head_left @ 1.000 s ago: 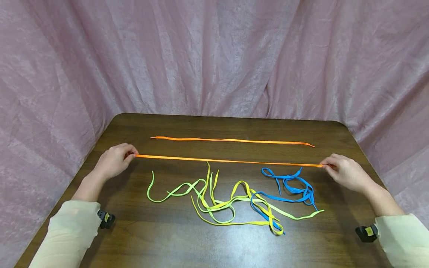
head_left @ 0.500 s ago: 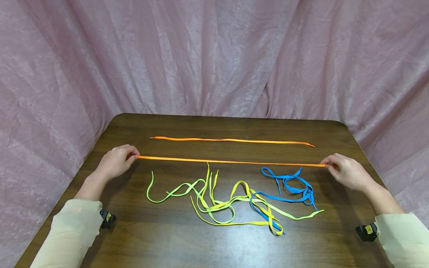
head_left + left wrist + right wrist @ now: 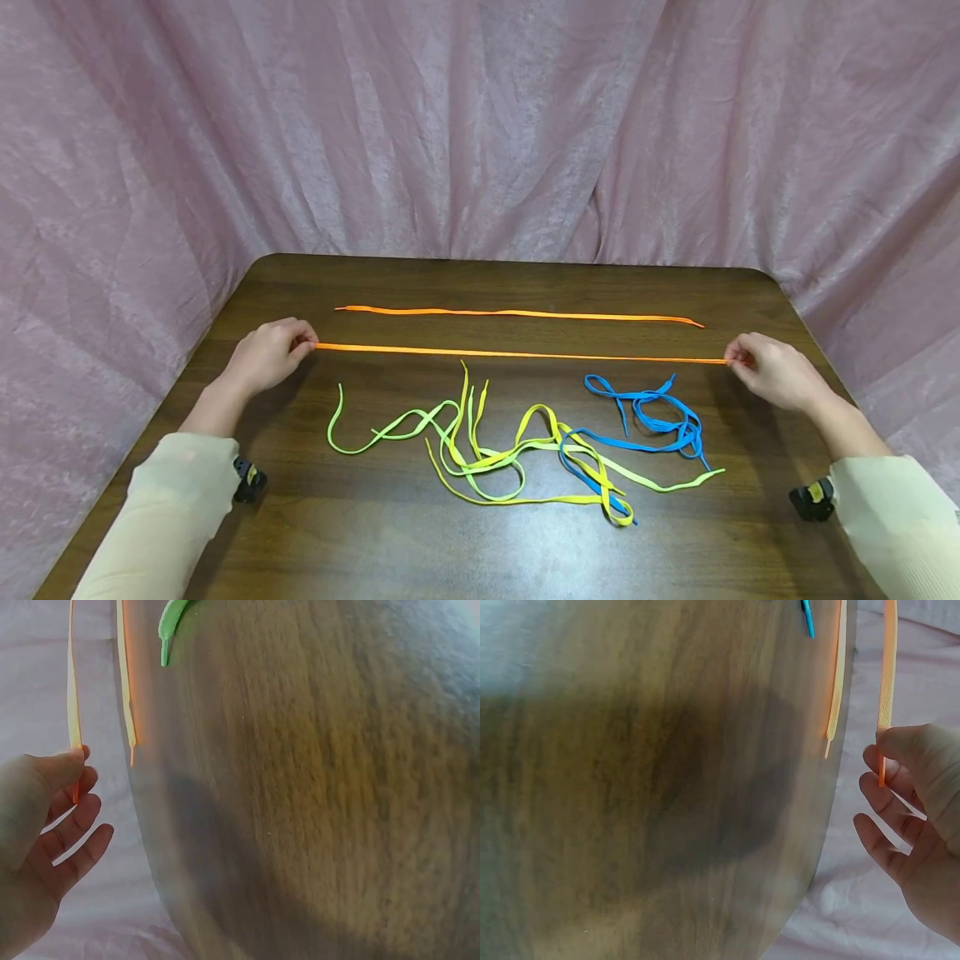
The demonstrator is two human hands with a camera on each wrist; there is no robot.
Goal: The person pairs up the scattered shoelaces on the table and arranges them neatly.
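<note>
Loose laces: yellow, green lace (image 3: 390, 429) and blue lace (image 3: 645, 417) tangled on the near worktop (image 3: 375, 542).
Held lace: orange lace (image 3: 517, 354), flat and narrow, pulled taut just above the worktop, beyond the tangle.
Left hand (image 3: 266, 357): fingers pinch its left tip.
Right hand (image 3: 772, 371): fingers pinch its right tip.
Farther back: second orange lace (image 3: 517, 314) lies straight, parallel.
Backdrop: pink curtain (image 3: 480, 125).

L hand (image 3: 41, 825) pinches orange lace (image 3: 73, 690) end; 2nd orange lace (image 3: 126, 682), green tip (image 3: 171, 622) on table (image 3: 315, 795).
</note>
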